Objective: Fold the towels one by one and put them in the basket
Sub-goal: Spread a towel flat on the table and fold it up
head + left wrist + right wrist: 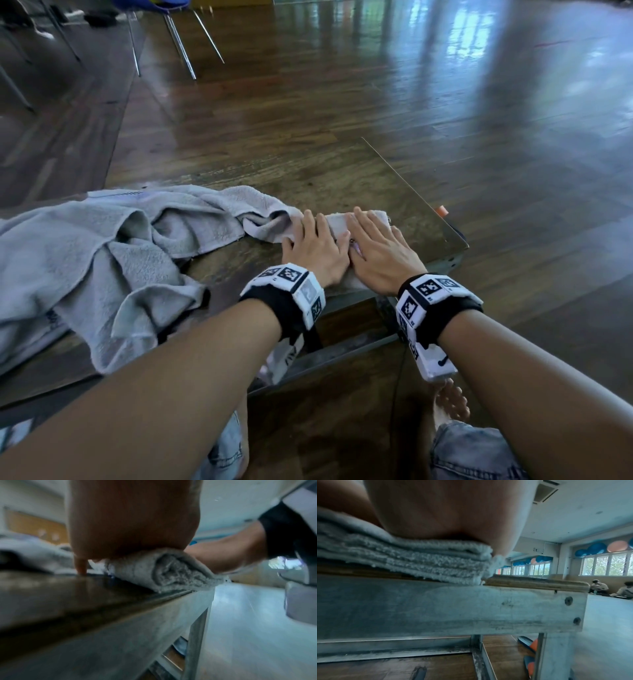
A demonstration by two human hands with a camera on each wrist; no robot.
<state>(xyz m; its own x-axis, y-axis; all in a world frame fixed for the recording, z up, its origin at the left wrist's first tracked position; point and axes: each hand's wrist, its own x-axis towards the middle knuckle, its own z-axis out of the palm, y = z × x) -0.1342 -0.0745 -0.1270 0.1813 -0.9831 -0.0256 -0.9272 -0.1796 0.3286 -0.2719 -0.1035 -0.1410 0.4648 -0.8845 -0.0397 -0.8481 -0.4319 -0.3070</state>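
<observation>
Folded grey towel [337, 222] lies at the desk [325, 171] front corner, beside the crumpled towel [102, 246]. Left hand [313, 248] and right hand [380, 253] press it, fingers [363, 222] flat. Soft, light, probably springy; grip its layered edge.

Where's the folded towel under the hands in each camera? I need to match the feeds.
Head: folded towel right of centre, under both hands.
Left wrist: centre, rolled end facing the camera.
Right wrist: left, stacked layers.
Shared landmark: the table edge it lies along.
</observation>
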